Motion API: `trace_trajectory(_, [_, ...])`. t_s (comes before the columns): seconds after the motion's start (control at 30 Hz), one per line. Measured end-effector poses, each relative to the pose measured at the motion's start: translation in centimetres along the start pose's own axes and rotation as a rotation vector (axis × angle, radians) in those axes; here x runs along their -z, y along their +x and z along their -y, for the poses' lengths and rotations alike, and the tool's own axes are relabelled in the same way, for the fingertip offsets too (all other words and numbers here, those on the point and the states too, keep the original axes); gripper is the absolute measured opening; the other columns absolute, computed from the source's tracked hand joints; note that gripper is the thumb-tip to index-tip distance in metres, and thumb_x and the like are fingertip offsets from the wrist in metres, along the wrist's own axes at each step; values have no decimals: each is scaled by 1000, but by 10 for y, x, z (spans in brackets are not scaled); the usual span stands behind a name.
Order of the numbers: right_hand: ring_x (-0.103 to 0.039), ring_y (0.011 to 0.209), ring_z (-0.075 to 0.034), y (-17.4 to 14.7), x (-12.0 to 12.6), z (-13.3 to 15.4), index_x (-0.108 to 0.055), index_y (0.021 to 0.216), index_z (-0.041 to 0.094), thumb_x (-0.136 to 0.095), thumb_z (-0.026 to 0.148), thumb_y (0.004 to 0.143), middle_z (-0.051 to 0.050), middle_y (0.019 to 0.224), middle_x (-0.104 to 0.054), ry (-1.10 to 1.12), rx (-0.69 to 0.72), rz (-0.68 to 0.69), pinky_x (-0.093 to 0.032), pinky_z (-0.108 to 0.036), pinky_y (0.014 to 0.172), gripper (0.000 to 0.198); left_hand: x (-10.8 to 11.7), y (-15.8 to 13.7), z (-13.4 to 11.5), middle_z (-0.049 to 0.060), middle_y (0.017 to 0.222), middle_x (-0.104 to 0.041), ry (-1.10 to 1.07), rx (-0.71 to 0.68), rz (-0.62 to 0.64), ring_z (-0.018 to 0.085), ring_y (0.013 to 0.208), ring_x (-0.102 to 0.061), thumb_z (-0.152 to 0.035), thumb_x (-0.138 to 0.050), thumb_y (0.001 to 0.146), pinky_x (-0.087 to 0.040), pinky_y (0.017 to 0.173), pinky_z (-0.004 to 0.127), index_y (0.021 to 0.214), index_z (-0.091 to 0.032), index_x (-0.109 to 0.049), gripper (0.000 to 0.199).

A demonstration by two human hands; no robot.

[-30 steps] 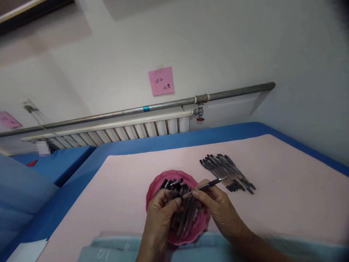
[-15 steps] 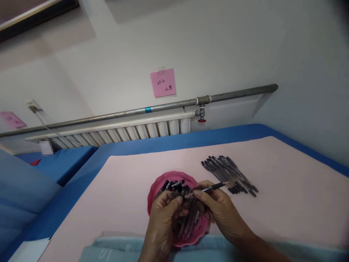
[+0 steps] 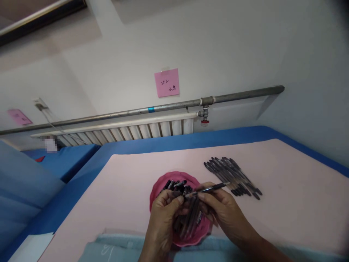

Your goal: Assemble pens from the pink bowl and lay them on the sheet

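Note:
Over the pink scalloped bowl (image 3: pixel 160 181), my two hands are close together with a black pen (image 3: pixel 214 187) between them. My right hand (image 3: pixel 222 203) grips the pen's shaft, its dark end pointing right. The fingers of my left hand (image 3: pixel 163 211) are pinched at the pen's left end; exactly what lies under the fingertips is hidden. Inside the bowl are black pen caps (image 3: pixel 178 183) and clear pen barrels (image 3: pixel 191 222). Right of the bowl lies a row of several assembled black pens (image 3: pixel 231 174), side by side on the pink mat (image 3: pixel 131 193).
The mat covers a blue table (image 3: pixel 89 163). Light blue cloth (image 3: pixel 117 247) runs along the near edge, and a white sheet (image 3: pixel 34 247) lies at lower left. Behind the table are a white radiator (image 3: pixel 152 129), a metal pipe (image 3: pixel 177 105) and a pink note (image 3: pixel 167 83) on the wall.
The whole view has shifted slightly to the right. My right hand has drawn a little away from my left, and more of the pen's left part shows between them.

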State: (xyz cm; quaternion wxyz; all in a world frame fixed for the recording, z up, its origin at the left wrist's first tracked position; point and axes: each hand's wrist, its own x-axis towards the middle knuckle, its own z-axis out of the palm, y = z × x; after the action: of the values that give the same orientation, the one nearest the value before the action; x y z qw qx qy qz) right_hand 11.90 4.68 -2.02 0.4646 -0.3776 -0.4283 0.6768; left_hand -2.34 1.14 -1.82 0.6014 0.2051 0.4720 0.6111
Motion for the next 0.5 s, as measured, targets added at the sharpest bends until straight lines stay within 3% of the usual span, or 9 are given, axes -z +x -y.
trace_trajectory(0.1, [-39, 38, -5, 1, 0, -1, -55, 70, 18, -72, 41, 68, 8, 45, -48, 4, -13, -26, -29, -17, 35, 29, 2, 1, 1, 0, 64, -65, 23, -9, 14, 9, 53, -59, -23, -80, 56, -50, 53, 19, 66, -13, -59, 25])
trace_trajectory(0.27, [-40, 37, -6, 0, -1, 1, -58, 86, 19, -73, 36, 66, 9, 46, -49, 82, -24, -10, -29, -17, 36, 30, 3, 1, 1, 1, 66, -66, 21, -7, 0, 10, 56, -61, -24, -79, 56, -50, 54, 20, 68, -13, -59, 26])
trace_trajectory(0.4, [-43, 40, -6, 0, -2, 3, -56, 71, 19, -75, 36, 64, 7, 49, -52, 62, -49, -64, -32, -18, 38, 27, 2, 0, 0, 1, 67, -66, 40, -17, 10, 10, 55, -60, -24, -79, 57, -50, 54, 21, 68, -13, -59, 25])
trace_trajectory(0.5, [-42, 38, -7, 0, -2, 3, -57, 79, 20, -75, 38, 65, 8, 46, -51, 68, -55, -31, -29, -18, 35, 29, 1, -1, -1, 1, 65, -66, 44, -10, 11, 11, 56, -61, -24, -79, 57, -49, 54, 22, 67, -14, -59, 24])
